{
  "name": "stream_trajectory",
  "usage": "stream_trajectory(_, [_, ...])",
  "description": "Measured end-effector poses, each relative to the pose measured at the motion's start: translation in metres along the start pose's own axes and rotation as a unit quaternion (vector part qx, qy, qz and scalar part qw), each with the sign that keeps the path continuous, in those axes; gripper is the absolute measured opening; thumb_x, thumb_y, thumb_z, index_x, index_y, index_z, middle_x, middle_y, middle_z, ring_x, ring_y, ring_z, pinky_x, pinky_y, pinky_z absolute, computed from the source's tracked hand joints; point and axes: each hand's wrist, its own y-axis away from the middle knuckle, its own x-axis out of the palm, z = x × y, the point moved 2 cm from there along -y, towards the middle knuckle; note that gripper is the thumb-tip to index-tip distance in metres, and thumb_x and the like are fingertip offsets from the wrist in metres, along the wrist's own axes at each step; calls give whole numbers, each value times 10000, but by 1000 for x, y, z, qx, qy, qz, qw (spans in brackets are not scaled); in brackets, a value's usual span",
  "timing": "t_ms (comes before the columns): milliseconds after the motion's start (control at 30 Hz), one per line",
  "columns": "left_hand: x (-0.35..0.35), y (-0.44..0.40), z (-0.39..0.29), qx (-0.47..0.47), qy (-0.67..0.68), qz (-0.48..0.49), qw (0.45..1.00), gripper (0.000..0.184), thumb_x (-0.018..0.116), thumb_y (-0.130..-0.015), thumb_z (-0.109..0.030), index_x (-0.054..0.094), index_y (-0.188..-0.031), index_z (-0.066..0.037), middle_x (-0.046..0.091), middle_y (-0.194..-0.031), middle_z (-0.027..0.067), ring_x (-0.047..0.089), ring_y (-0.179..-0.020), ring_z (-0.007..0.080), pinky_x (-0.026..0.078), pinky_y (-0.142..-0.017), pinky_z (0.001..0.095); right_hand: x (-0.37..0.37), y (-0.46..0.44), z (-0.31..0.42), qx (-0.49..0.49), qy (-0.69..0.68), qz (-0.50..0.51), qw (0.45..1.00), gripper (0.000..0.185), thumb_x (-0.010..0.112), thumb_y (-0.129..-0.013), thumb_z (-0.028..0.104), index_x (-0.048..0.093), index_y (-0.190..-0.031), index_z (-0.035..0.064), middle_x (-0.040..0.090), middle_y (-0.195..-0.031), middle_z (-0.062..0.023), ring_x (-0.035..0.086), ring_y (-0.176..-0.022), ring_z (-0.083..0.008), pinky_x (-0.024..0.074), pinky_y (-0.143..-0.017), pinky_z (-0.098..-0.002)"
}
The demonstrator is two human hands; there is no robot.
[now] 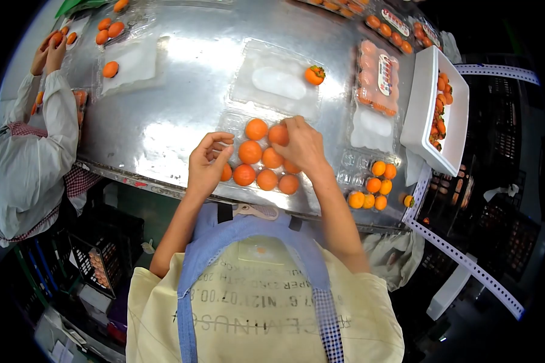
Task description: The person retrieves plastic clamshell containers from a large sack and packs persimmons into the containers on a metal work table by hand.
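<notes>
Directly in front of me is a clear plastic tray (229, 192) holding several orange persimmons (250, 152) in rows. My right hand (303, 146) is closed over a persimmon (278, 135) in the tray's far row, fingertips curled round it; its palm side is hidden. At the tray's left side, my left hand (209, 164) hovers with thumb and fingers apart, holding nothing, close to a persimmon (226, 173) it partly covers. Beyond the tray lies the clear lid (242, 91), and on its right part rests one persimmon (314, 75) with its green calyx showing.
On the right stand a labelled pack (376, 75), a partly filled tray (348, 175) and a white foam box (419, 112) of persimmons. A co-worker's hands (48, 53) handle fruit at far left. The metal table's front edge (154, 189) runs before me.
</notes>
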Motion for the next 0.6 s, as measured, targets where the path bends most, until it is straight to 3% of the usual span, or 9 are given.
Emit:
stream_trajectory(33, [1, 0, 0, -1, 1, 3, 1000, 234, 589, -827, -16, 566, -1060, -24, 568, -934, 14, 503, -776, 54, 433, -673, 192, -1, 0, -2, 8, -9, 2, 1000, 404, 727, -637, 209, 572, -975, 48, 572, -940, -117, 603, -843, -271, 499, -665, -370])
stream_trajectory(167, [8, 0, -2, -39, 23, 52, 998, 236, 580, -854, -68, 554, -1086, -34, 588, -990, 48, 548, -868, 87, 465, -739, 231, -12, 8, -12, 84, -282, 23, 955, 423, 720, -670, 168, 560, -1037, 32, 585, -991, -97, 608, -886, -221, 501, -734, -354])
stream_trajectory(233, [16, -1, -8, -81, 64, 97, 990, 248, 573, -875, -119, 541, -1109, -44, 592, -1031, 73, 569, -931, 115, 476, -782, 255, -17, 18, -10, 105, -449, 37, 887, 452, 716, -689, 129, 531, -1087, 23, 586, -995, -81, 602, -894, -203, 497, -769, -355])
stream_trajectory(333, [31, 0, -10, -220, 190, 199, 936, 301, 550, -902, -190, 501, -1155, -36, 582, -1094, 108, 571, -1033, 179, 481, -831, 304, -14, 35, 4, 75, -641, 32, 763, 518, 727, -683, 71, 477, -1135, 26, 555, -1016, -74, 565, -953, -206, 470, -833, -363])
stream_trajectory(433, [43, 1, -19, -266, 363, 246, 858, 421, 526, -916, -256, 414, -1252, -27, 554, -1153, 148, 590, -1010, 221, 501, -844, 337, -8, 42, 15, -35, -599, -51, 798, 613, 746, -654, 45, 430, -1180, 33, 526, -1070, -91, 525, -1022, -215, 429, -900, -363])
stream_trajectory(467, [44, 1, -22, -259, 371, 233, 861, 412, 528, -913, -233, 419, -1246, -15, 557, -1145, 139, 579, -1033, 231, 496, -856, 347, -6, 43, 16, -37, -601, -64, 796, 589, 756, -639, 39, 460, -1148, 31, 502, -1109, -88, 489, -1079, -207, 401, -931, -349])
stream_trajectory(567, [47, 3, -29, -223, 371, 197, 880, 398, 539, -903, -173, 426, -1239, 7, 559, -1137, 121, 558, -1078, 246, 484, -888, 364, -10, 45, 15, -84, -500, -100, 856, 552, 744, -648, 29, 485, -1136, 21, 514, -1103, -78, 502, -1060, -198, 407, -918, -333])
stream_trajectory(600, [47, 4, -31, -203, 356, 187, 893, 402, 546, -898, -159, 424, -1244, 5, 556, -1144, 123, 559, -1075, 241, 480, -897, 360, -11, 45, 15, -78, -514, -91, 849, 542, 740, -656, 32, 492, -1137, 21, 516, -1104, -77, 503, -1059, -196, 408, -913, -330])
